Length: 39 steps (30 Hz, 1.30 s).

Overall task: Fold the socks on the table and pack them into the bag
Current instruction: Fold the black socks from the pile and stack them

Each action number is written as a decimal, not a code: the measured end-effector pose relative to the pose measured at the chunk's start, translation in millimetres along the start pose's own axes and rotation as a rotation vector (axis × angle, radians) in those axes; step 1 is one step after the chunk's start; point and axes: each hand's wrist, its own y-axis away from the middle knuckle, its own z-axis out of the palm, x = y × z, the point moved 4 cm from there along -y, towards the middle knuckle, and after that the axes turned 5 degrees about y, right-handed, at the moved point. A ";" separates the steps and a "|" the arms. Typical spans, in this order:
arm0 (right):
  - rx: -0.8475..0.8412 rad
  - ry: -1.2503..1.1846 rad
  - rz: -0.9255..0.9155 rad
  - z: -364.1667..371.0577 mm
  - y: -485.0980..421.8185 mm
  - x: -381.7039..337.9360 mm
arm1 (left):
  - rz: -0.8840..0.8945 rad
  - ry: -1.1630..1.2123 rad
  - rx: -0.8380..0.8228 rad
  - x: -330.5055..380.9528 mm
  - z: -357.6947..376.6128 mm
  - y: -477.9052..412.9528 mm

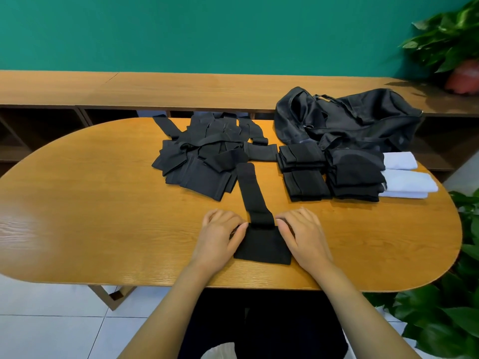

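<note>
A long black sock point(252, 193) lies lengthwise on the wooden table point(103, 203), its near end folded into a flat wad point(263, 244). My left hand point(220, 234) grips the wad's left edge, and my right hand point(303, 231) grips its right edge. Behind it lies a loose heap of unfolded black socks point(204, 154). Stacks of folded black socks point(329, 174) sit to the right, with folded white socks point(407, 177) beside them. A crumpled black bag point(357, 117) rests at the back right.
A long wooden shelf point(155, 89) runs behind the table against a green wall. Leafy plants stand at the far right point(451, 37) and by the table's right end point(453, 314). White floor tiles show below the table's near edge.
</note>
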 end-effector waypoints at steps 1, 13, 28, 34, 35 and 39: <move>0.001 -0.002 -0.008 0.2 0.2 -0.1 | 0.011 0.010 0.001 0.3 -0.3 0.0; 0.014 -0.077 -0.013 -4.3 1.0 -4.8 | 0.015 -0.033 -0.064 -0.3 1.2 -1.0; -0.116 0.045 -0.228 8.5 4.6 -3.7 | -0.155 -0.033 -0.008 -4.4 -1.2 -1.9; 0.093 0.078 -0.138 0.9 4.3 -2.1 | -0.044 -0.040 -0.129 2.3 -0.9 0.9; 0.111 0.071 -0.134 -0.8 4.1 -2.8 | -0.017 -0.047 -0.123 2.6 0.0 1.3; 0.104 0.014 -0.136 -4.0 4.6 -3.1 | 0.025 -0.037 0.003 0.7 -3.3 1.0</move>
